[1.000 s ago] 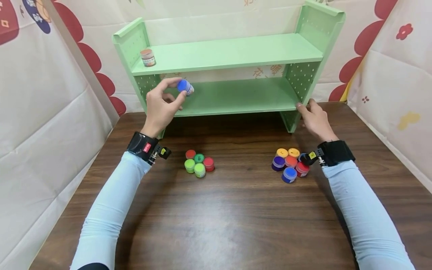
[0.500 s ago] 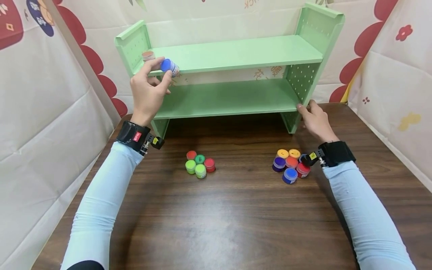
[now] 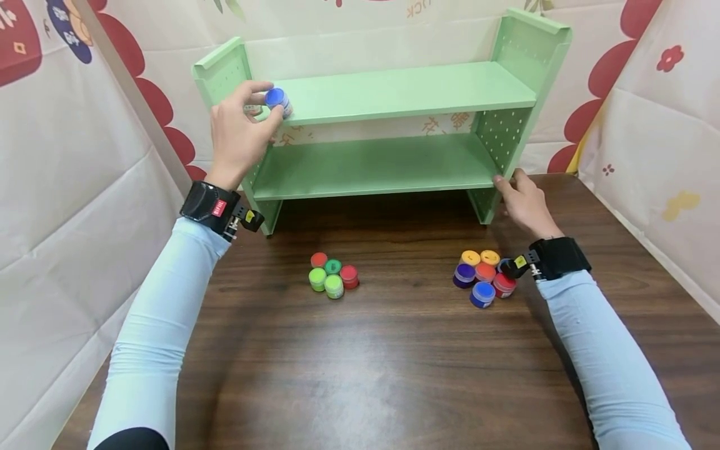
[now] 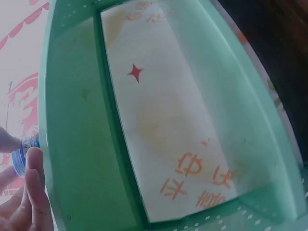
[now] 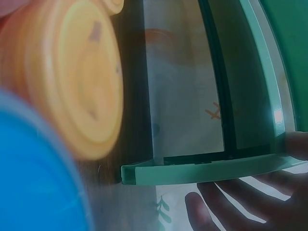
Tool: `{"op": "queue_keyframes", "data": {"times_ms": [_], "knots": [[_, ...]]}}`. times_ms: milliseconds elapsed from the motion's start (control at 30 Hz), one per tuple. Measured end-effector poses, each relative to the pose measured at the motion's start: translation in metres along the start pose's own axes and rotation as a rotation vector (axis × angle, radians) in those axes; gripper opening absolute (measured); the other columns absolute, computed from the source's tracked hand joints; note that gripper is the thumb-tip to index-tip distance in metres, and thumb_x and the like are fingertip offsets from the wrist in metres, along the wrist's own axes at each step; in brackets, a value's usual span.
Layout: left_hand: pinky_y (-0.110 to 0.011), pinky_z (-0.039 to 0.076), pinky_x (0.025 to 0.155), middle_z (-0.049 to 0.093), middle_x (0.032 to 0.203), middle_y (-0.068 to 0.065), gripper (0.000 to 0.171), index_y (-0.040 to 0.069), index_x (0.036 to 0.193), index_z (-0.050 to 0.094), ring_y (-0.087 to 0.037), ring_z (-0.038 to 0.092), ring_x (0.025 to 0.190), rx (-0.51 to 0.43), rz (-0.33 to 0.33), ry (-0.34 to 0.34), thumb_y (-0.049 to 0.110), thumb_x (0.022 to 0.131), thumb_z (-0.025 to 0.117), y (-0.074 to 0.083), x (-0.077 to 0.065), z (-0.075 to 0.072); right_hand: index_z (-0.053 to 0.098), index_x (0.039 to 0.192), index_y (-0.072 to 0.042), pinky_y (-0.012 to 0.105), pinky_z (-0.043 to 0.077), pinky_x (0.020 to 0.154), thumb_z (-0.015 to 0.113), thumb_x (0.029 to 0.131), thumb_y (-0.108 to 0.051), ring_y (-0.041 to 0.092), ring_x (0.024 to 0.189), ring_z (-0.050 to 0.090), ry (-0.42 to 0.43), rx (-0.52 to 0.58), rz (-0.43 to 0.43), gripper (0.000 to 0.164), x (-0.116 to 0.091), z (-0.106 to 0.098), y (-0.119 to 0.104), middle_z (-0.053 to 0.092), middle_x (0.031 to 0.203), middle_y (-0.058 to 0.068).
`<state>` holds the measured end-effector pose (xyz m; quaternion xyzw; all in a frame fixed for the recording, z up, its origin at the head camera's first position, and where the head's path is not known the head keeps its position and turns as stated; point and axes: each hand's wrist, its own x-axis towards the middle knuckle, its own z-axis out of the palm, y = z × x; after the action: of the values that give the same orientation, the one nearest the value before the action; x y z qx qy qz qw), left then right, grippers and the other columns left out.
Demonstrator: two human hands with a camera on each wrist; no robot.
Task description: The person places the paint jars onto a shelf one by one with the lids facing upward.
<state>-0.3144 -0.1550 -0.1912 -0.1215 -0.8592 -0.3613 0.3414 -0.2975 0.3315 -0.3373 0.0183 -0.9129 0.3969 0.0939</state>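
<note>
My left hand (image 3: 236, 139) pinches a small paint jar with a blue lid (image 3: 277, 100) between thumb and fingers, tilted, at the left end of the upper board of a green shelf (image 3: 405, 90). Behind those fingers a second jar (image 3: 253, 110) stands on the board, mostly hidden. The left wrist view has the blue-lidded jar (image 4: 20, 156) at the shelf's front edge; whether it touches the board I cannot tell. With the thumb in front and the fingers behind, my right hand (image 3: 527, 203) grips the shelf's right side panel at lower-board height.
On the brown table (image 3: 360, 362) several jars with green and red lids (image 3: 334, 285) stand left of centre. Several more, with yellow, blue, purple and red lids (image 3: 482, 294), cluster below my right wrist. Printed cloth (image 3: 360, 37) hangs behind and at both sides.
My left hand has carried the blue-lidded jar up and to the left, from in front of the lower board to the upper one, covering the standing jar. The right hand stays put.
</note>
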Motion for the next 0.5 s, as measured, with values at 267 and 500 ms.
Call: {"op": "queue_keyframes", "data": {"times_ms": [267, 500], "knots": [[-0.023, 0.032, 0.064, 0.076, 0.125, -0.001, 0.031, 0.021, 0.123, 0.076, -0.019, 0.063, 0.083, 0.178, 0.116, -0.041, 0.031, 0.097, 0.063, 0.0004, 0.0062, -0.0032, 0.029, 0.160, -0.006, 0.018, 0.051, 0.064, 0.031, 0.107, -0.057, 0.009, 0.092, 0.060, -0.015, 0.009, 0.002, 0.074, 0.0010, 0.0007, 0.0015, 0.051, 0.147, 0.032], [-0.026, 0.034, 0.074, 0.072, 0.122, -0.011, 0.033, 0.014, 0.121, 0.078, -0.027, 0.064, 0.094, 0.215, 0.185, 0.023, 0.030, 0.093, 0.078, 0.0014, 0.0046, 0.0003, 0.030, 0.158, -0.004, 0.018, 0.049, 0.066, 0.031, 0.107, -0.058, 0.005, 0.089, 0.058, -0.019, 0.003, 0.000, 0.074, 0.0001, 0.0003, 0.0019, 0.051, 0.146, 0.032]]}}
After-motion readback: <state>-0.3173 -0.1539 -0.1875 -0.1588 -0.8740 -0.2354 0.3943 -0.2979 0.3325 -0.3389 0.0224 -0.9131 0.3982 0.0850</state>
